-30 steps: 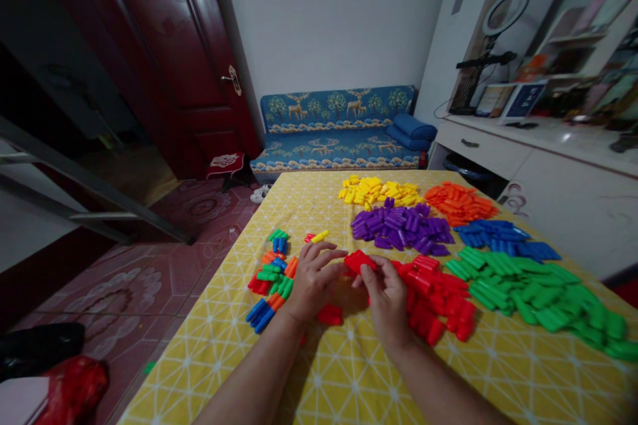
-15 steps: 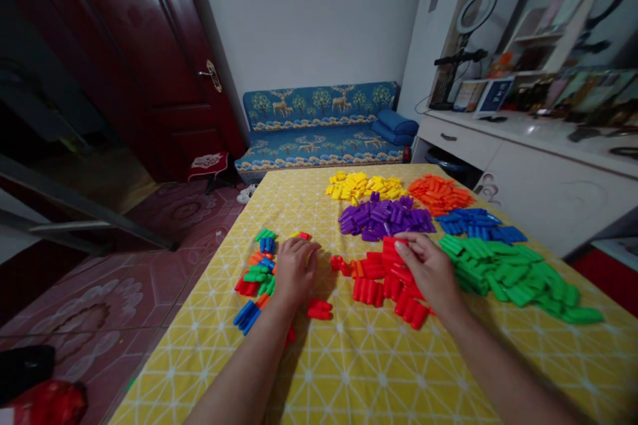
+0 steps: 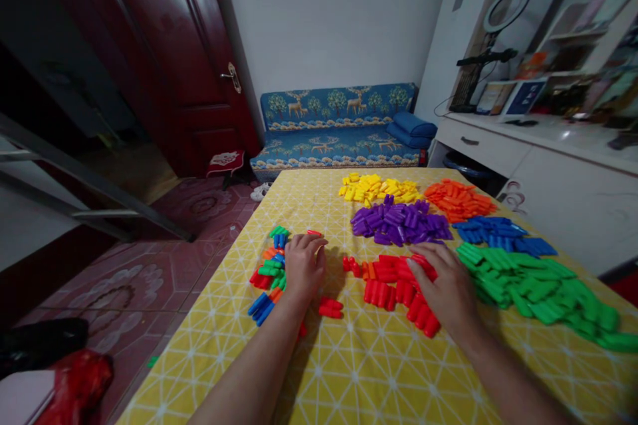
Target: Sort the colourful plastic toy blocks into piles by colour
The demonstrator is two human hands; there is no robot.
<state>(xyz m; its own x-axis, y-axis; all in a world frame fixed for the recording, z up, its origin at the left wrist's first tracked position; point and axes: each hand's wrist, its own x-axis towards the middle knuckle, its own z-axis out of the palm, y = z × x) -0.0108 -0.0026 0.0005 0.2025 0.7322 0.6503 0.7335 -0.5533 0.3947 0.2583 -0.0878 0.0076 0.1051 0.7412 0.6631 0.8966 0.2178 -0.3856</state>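
My right hand (image 3: 444, 280) is over the pile of red plastic pieces (image 3: 381, 295). Its thumb and fingers are closed around a red plastic piece (image 3: 425, 267), low against the others. Beside the mixed pieces, my left hand (image 3: 305, 267) hovers with bent fingers apart, and nothing shows in them. Left of that hand lie green pieces (image 3: 272, 268), blue pieces (image 3: 261, 307) and a few orange and red ones. A red pair (image 3: 331, 308) rests to the right of my left wrist. One small orange piece (image 3: 368, 271) sits among the red pile.
Sorted heaps of yellow (image 3: 379, 189), purple (image 3: 399, 222), orange (image 3: 459, 200), blue (image 3: 501, 236) and green pieces (image 3: 543, 285) spread over the far and right side of the yellow tablecloth (image 3: 349, 372). A blue patterned sofa (image 3: 333, 139) stands beyond, and a white dresser (image 3: 573, 179) at the right.
My right hand has lowered the red piece onto the red pile. My left hand stays by the mixed pieces, its fingers slightly shifted. The camera view has turned a little left.
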